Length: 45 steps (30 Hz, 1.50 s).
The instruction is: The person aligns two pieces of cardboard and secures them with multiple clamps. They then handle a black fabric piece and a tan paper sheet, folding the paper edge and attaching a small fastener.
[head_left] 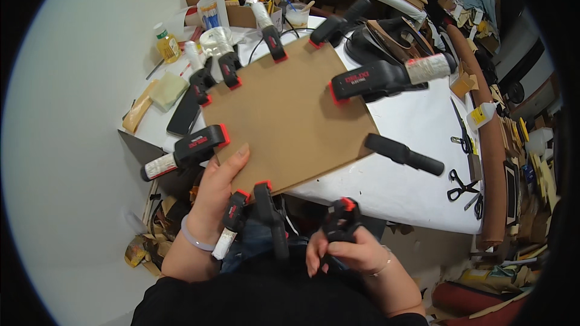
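brown board point(278, 115), rimmed with black spring clamps point(371, 81), spans the near edge of the white worktop point(405, 196), perhaps resting on it. the left hand point(214, 190) pinches its near-left side between closed fingers, while the right's point(350, 252) wrap a separate clamp point(340, 220); were the left grip to slacken, uneven clamp weight could tip the board.

Red lettering, with a smaller line beneath, is legible on the far black clamp point(380, 80) beyond the right hand point(353, 252). Similar red lettering marks the near black clamp point(192, 148) just beside the left hand point(220, 184). Print on the white bottle point(481, 116), well right of both hands, is too small to read.
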Tool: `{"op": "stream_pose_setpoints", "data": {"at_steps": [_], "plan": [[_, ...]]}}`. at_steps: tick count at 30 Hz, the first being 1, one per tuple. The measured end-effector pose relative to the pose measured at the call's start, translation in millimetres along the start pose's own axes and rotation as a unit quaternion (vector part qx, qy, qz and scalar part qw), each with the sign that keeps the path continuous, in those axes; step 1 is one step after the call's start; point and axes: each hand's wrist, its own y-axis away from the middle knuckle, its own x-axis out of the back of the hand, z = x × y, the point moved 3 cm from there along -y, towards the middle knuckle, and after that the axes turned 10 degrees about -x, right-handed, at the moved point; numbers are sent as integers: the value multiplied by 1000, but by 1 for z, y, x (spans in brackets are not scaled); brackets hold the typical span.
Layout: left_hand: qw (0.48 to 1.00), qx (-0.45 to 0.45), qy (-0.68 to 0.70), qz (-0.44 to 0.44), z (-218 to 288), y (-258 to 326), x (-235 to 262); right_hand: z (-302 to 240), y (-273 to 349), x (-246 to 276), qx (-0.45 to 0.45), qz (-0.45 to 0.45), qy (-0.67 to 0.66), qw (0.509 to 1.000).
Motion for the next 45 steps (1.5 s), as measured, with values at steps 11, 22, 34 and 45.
{"op": "stream_pose_setpoints", "data": {"at_steps": [11, 22, 34, 45], "plan": [[994, -101, -41, 18, 7, 16, -9, -30, 3, 33, 123, 479, 444, 747], [987, -145, -54, 45, 4, 35, -11, -51, -27, 18, 154, 464, 515, 704], [989, -110, -83, 61, 7, 26, -2, -76, 20, -13, 102, 419, 511, 743], [992, -2, -114, -55, 4, 15, 37, -82, 32, 96, -276, -21, 200, 940]]}}
